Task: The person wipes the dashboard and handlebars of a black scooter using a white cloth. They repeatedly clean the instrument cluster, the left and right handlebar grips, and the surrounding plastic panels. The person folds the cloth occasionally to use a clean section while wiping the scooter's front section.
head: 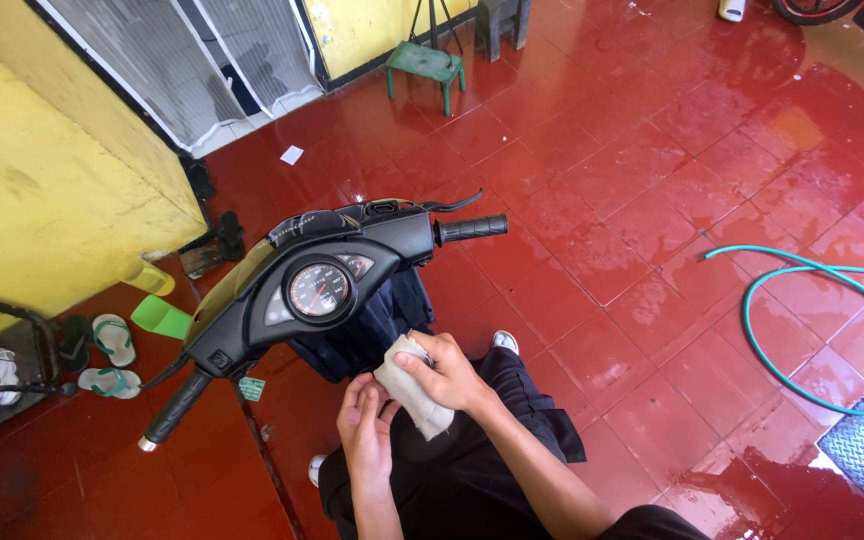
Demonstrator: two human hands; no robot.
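Crumpled off-white cleaning cloth (412, 388) sits bunched in the person's right hand (449, 375), whose fingers are curled tight around its upper end while the lower end hangs loose toward the lap. Left hand (365, 432) lies just beneath and beside it, fingers half open, fingertips touching the cloth's lower edge without gripping it. Both hands are held close to the body, just below the dark leg shield of a black motor scooter (337, 290), near its panels but, as far as can be seen, not pressed against them. Above them the scooter's round speedometer dial (319, 290) and glossy black handlebar cover look clean and shiny, so the top may already be wiped; the lower front panels are mostly hidden, so their state cannot be told. Around the scooter the red tiled floor (632, 180) is wet and reflective, suggesting rinsing is done. A green garden hose (792, 330) lies coiled to the right, well apart. A green plastic scoop (162, 317) and sandals (112, 340) sit by the yellow wall (32, 180) on the left.
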